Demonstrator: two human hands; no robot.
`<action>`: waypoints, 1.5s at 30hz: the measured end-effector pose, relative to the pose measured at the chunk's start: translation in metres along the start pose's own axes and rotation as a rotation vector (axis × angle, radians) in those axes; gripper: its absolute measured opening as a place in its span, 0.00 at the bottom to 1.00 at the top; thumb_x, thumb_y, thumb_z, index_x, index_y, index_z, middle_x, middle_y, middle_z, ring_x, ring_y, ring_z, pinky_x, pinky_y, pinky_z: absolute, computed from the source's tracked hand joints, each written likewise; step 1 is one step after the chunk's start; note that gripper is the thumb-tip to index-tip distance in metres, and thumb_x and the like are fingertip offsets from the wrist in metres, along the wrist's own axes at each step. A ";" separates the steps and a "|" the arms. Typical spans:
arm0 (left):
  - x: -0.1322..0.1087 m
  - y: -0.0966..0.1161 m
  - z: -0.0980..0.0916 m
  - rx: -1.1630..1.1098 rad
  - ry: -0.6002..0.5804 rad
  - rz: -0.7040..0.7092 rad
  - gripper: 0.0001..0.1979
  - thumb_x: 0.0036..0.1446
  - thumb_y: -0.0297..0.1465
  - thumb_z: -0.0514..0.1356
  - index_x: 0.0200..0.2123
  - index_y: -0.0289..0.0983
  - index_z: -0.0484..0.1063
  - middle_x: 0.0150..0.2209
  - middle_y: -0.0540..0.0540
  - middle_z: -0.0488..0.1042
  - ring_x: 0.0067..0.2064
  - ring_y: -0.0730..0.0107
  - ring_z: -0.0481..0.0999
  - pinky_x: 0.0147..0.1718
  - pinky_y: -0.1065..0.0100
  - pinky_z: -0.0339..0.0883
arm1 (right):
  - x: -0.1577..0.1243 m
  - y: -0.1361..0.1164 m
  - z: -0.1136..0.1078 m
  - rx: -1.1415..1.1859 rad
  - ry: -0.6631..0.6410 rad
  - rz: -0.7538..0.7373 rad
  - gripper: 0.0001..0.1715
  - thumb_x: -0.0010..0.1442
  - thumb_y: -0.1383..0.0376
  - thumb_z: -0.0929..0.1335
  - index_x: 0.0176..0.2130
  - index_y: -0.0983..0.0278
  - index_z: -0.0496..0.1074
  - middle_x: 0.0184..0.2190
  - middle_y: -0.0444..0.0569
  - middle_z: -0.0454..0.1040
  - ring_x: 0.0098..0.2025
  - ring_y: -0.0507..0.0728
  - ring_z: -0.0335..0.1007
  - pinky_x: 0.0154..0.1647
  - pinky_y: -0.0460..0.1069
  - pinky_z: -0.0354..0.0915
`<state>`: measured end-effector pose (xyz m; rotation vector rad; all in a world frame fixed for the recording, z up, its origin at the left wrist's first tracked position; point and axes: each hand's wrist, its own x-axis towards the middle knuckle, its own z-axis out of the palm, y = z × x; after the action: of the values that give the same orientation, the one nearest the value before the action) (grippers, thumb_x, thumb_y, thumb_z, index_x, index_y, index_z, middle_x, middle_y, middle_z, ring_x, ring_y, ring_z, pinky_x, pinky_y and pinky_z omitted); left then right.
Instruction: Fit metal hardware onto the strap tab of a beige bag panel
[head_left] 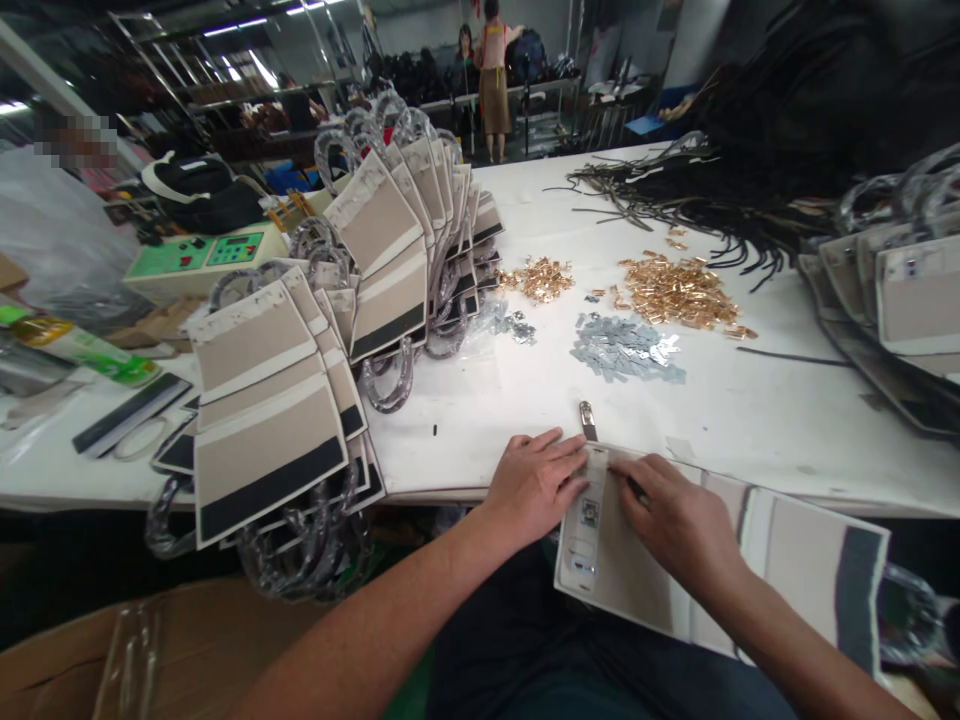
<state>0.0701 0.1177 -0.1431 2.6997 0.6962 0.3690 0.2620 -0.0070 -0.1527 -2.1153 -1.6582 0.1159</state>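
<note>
A beige and white bag panel (795,560) with a black band lies over the table's front edge and my lap. My left hand (536,480) rests flat on the table with its fingers pressing the panel's white top strip (589,510). My right hand (675,520) lies on the panel beside it, fingers curled down onto the strip; what they pinch is hidden. A small metal clip (587,420) sticks out just beyond the strip, between my hands.
Stacks of similar bag panels (270,400) with wrapped handles fan across the left of the white table (750,420). Piles of gold clips (675,290) and silver pieces (622,350) lie mid-table. Black cords (675,190) and more panels (900,290) sit right. A person stands far back.
</note>
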 end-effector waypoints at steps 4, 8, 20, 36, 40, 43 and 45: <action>0.002 -0.003 -0.006 -0.006 -0.041 0.017 0.19 0.74 0.38 0.59 0.64 0.44 0.74 0.68 0.45 0.73 0.71 0.56 0.67 0.60 0.49 0.64 | -0.010 -0.010 0.005 -0.130 0.001 0.025 0.20 0.72 0.62 0.63 0.56 0.54 0.79 0.47 0.48 0.82 0.34 0.57 0.79 0.29 0.50 0.60; 0.002 -0.007 -0.012 0.001 -0.094 0.059 0.21 0.75 0.38 0.58 0.67 0.44 0.71 0.69 0.44 0.70 0.73 0.54 0.65 0.61 0.49 0.64 | -0.012 -0.023 0.013 -0.162 0.037 0.045 0.20 0.74 0.63 0.62 0.57 0.57 0.79 0.46 0.50 0.81 0.34 0.56 0.78 0.28 0.50 0.58; -0.005 0.002 -0.005 0.171 -0.055 0.105 0.23 0.77 0.37 0.51 0.71 0.39 0.64 0.73 0.41 0.65 0.73 0.52 0.63 0.60 0.47 0.65 | -0.006 -0.033 0.013 -0.247 0.010 0.039 0.14 0.73 0.64 0.64 0.49 0.59 0.79 0.44 0.48 0.79 0.30 0.54 0.71 0.27 0.49 0.48; -0.006 -0.003 -0.003 -0.035 0.014 0.012 0.22 0.70 0.39 0.63 0.65 0.47 0.72 0.66 0.50 0.75 0.68 0.56 0.71 0.61 0.47 0.66 | 0.042 0.002 -0.027 0.488 -0.305 0.193 0.22 0.60 0.52 0.71 0.50 0.60 0.77 0.35 0.46 0.82 0.33 0.60 0.77 0.35 0.52 0.69; -0.002 -0.005 -0.005 -0.112 0.004 -0.029 0.22 0.67 0.38 0.66 0.63 0.49 0.74 0.65 0.51 0.76 0.67 0.56 0.71 0.62 0.48 0.65 | 0.064 -0.003 -0.038 0.603 -0.511 0.231 0.22 0.57 0.48 0.72 0.41 0.62 0.80 0.19 0.41 0.71 0.22 0.55 0.65 0.25 0.49 0.60; 0.000 -0.006 -0.005 -0.142 0.004 -0.052 0.22 0.65 0.38 0.67 0.62 0.49 0.75 0.65 0.51 0.76 0.67 0.57 0.72 0.63 0.50 0.65 | 0.074 -0.007 -0.040 0.616 -0.559 0.235 0.19 0.54 0.50 0.73 0.38 0.62 0.81 0.19 0.40 0.70 0.22 0.54 0.64 0.24 0.48 0.60; 0.001 -0.006 -0.005 -0.160 0.004 -0.061 0.23 0.65 0.38 0.68 0.62 0.50 0.75 0.65 0.52 0.76 0.67 0.57 0.71 0.63 0.49 0.65 | 0.078 -0.008 -0.039 0.597 -0.589 0.231 0.19 0.53 0.51 0.73 0.37 0.62 0.82 0.21 0.41 0.72 0.23 0.55 0.65 0.24 0.48 0.62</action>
<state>0.0667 0.1244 -0.1410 2.5228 0.7162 0.3968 0.2891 0.0565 -0.0989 -1.8681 -1.3919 1.2414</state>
